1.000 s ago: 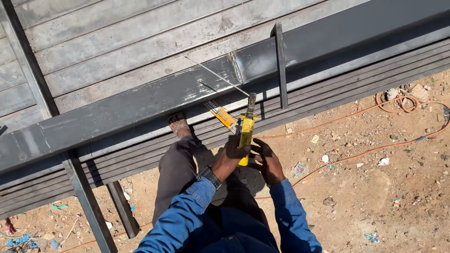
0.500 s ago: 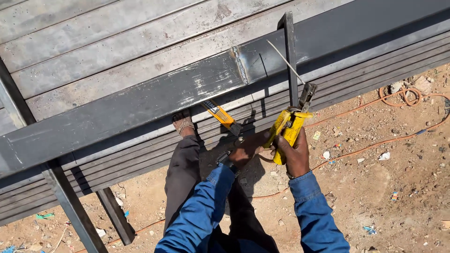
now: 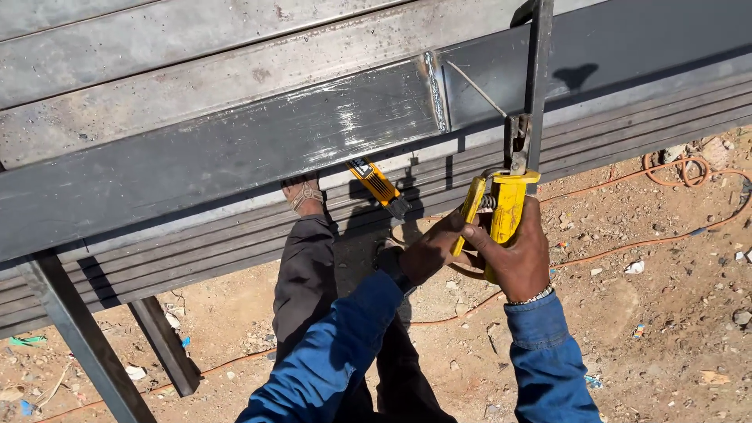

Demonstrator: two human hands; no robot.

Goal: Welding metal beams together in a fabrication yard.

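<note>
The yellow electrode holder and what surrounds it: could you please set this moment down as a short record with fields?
View: head camera, looking down
Right hand: wrapped around the yellow electrode holder
Left hand: fingers on the holder's lever side
Welding rod: clamped in the holder, slanting up toward the weld seam
Steel beam: long, grey, with a bright ground patch near the seam
Upright bar: thin, dark, beside the holder
Hammer: yellow handle, under the beam's edge
Cable: orange, on the dirt ground

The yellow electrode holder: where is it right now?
Head view, right of centre: the yellow electrode holder is in the right hand, the left hand alongside, below the grey steel beam.
</note>
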